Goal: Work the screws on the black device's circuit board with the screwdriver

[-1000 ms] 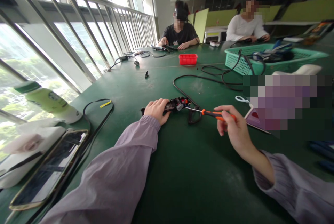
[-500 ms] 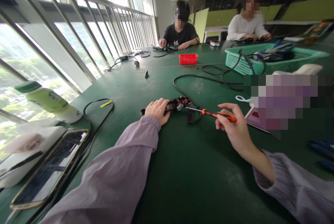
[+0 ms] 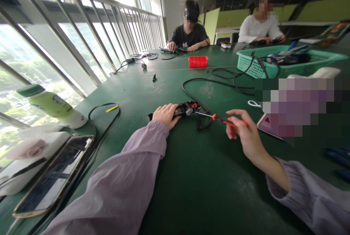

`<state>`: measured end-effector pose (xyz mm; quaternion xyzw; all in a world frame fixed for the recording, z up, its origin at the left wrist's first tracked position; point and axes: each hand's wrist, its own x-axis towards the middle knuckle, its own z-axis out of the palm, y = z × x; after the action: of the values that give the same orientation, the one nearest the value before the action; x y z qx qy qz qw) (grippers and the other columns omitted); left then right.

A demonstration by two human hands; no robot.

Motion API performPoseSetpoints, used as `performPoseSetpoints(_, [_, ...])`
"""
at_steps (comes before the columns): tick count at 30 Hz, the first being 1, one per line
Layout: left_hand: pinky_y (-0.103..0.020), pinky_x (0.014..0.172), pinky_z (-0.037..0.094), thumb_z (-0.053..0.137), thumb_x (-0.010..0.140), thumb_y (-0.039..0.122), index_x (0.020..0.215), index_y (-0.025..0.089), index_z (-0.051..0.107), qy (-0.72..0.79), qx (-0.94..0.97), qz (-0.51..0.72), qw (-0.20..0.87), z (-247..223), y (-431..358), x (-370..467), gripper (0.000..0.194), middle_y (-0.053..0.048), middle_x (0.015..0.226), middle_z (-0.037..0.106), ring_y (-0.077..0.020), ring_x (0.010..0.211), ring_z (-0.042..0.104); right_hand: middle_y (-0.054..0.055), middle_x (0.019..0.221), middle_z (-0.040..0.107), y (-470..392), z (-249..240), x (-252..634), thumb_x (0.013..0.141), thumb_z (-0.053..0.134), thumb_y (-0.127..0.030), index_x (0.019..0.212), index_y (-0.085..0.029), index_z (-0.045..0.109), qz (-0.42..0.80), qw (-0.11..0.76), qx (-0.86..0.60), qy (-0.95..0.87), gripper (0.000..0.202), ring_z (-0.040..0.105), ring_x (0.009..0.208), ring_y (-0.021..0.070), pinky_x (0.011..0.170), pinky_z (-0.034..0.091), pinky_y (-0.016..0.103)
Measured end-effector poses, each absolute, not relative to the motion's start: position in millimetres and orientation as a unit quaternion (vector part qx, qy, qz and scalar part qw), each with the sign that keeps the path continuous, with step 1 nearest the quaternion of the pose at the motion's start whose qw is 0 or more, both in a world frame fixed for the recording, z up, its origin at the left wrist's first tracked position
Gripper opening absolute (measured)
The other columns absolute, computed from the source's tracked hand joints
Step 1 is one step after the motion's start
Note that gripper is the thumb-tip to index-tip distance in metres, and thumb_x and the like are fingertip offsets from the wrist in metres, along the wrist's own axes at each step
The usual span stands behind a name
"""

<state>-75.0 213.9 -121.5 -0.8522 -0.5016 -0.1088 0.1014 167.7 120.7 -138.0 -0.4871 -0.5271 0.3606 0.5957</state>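
Note:
On the green table (image 3: 175, 176), my left hand (image 3: 165, 115) is closed over a black corded device (image 3: 182, 109) whose right end lies exposed, showing red and grey parts inside. Its exact kind I cannot make out. My right hand (image 3: 243, 129) grips an orange and black screwdriver (image 3: 222, 119) by the handle. The screwdriver's thin shaft points left, and its tip meets or nearly meets the exposed parts. A black loop-shaped piece (image 3: 202, 122) lies just below the shaft. From the device, a black cable (image 3: 188, 81) curves back across the table.
Farther back are a red bin (image 3: 198, 61), a green basket (image 3: 290, 69) of tools and a small black part (image 3: 154, 77). A phone (image 3: 54, 176), a bottle (image 3: 51, 105) and a black strap (image 3: 105, 123) lie left. Two people sit across the table.
My right hand's fingers have shifted slightly around the screwdriver handle. The left hand and the black device stay in place; the whole view has moved a little.

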Motion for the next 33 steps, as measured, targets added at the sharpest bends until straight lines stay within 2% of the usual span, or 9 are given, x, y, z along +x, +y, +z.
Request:
performPoseSetpoints(3, [-0.035,0.081,0.042,0.045,0.084,0.039,0.118,0.018,0.047,-0.502,-0.852,-0.105,0.104,-120.9,213.9,-75.1,0.040,-0.008,0.106,0.061,-0.0236,0.101,0.056,-0.010,0.038,0.033,120.5,-139.2,167.7,0.087,0.038,-0.038,0.091,-0.021,0.053,0.362,0.582,-0.503,-0.526,0.023,0.033,0.031,0.0083,0.036,0.026,0.021])
performPoseSetpoints(8, [-0.035,0.081,0.042,0.043,0.085,0.042,0.119,0.017,0.047,-0.500,-0.853,-0.101,0.109,-121.4,215.1,-75.4,0.042,-0.008,0.108,0.061,-0.0236,0.101,0.056,-0.006,0.061,0.053,120.6,-137.4,167.0,0.075,0.057,-0.026,0.099,-0.024,0.047,0.344,0.617,-0.477,-0.522,0.026,0.051,0.049,0.0109,0.043,0.036,0.022])
performPoseSetpoints(13, [-0.034,0.081,0.042,0.043,0.086,0.043,0.120,0.017,0.046,-0.502,-0.852,-0.096,0.112,-121.7,216.0,-75.5,0.042,-0.008,0.108,0.061,-0.0233,0.101,0.056,-0.010,0.039,0.035,121.0,-137.3,166.5,0.088,0.038,-0.038,0.090,-0.022,0.053,0.371,0.595,-0.493,-0.515,0.023,0.035,0.032,0.0086,0.036,0.027,0.021])
performPoseSetpoints(15, [-0.034,0.081,0.042,0.044,0.086,0.043,0.120,0.017,0.046,-0.501,-0.853,-0.095,0.112,-121.6,216.0,-75.5,0.043,-0.008,0.108,0.061,-0.0234,0.101,0.056,-0.009,0.045,0.042,121.1,-137.2,166.5,0.084,0.048,-0.033,0.095,-0.023,0.051,0.360,0.608,-0.490,-0.511,0.016,0.041,0.037,0.0088,0.039,0.031,0.021])
performPoseSetpoints(18, [-0.034,0.081,0.042,0.044,0.086,0.043,0.120,0.017,0.046,-0.499,-0.853,-0.099,0.115,-122.2,216.4,-75.7,0.043,-0.008,0.107,0.061,-0.0232,0.101,0.056,-0.006,0.060,0.053,121.7,-137.2,166.9,0.076,0.058,-0.026,0.100,-0.025,0.047,0.361,0.624,-0.467,-0.512,0.027,0.051,0.048,0.0098,0.043,0.036,0.021])
performPoseSetpoints(23, [-0.033,0.080,0.042,0.040,0.087,0.049,0.119,0.018,0.048,-0.501,-0.849,-0.109,0.124,-124.2,217.1,-75.3,0.045,-0.007,0.105,0.062,-0.0221,0.100,0.057,-0.009,0.039,0.037,122.2,-138.9,167.5,0.087,0.040,-0.038,0.093,-0.021,0.053,0.383,0.593,-0.484,-0.516,0.022,0.035,0.032,0.0079,0.035,0.028,0.021])
performPoseSetpoints(25, [-0.033,0.079,0.042,0.038,0.088,0.049,0.118,0.018,0.048,-0.502,-0.849,-0.112,0.126,-124.6,217.3,-75.0,0.045,-0.006,0.105,0.062,-0.0218,0.099,0.058,-0.008,0.046,0.044,122.1,-139.1,167.2,0.083,0.049,-0.032,0.096,-0.022,0.051,0.365,0.607,-0.482,-0.516,0.017,0.042,0.037,0.0082,0.038,0.031,0.021])
performPoseSetpoints(28, [-0.032,0.078,0.042,0.036,0.089,0.048,0.118,0.019,0.049,-0.503,-0.847,-0.114,0.127,-124.9,217.7,-74.8,0.043,-0.006,0.104,0.063,-0.0213,0.099,0.058,-0.006,0.062,0.052,122.0,-138.5,166.7,0.074,0.059,-0.023,0.101,-0.025,0.047,0.348,0.633,-0.462,-0.514,0.030,0.052,0.049,0.0096,0.043,0.037,0.021])
performPoseSetpoints(33, [-0.033,0.078,0.043,0.040,0.087,0.048,0.117,0.018,0.050,-0.502,-0.848,-0.111,0.125,-124.0,217.1,-74.8,0.044,-0.007,0.104,0.063,-0.0219,0.099,0.058,-0.010,0.039,0.035,122.0,-139.3,167.0,0.088,0.039,-0.039,0.091,-0.021,0.053,0.383,0.594,-0.488,-0.512,0.022,0.035,0.032,0.0073,0.035,0.027,0.020])
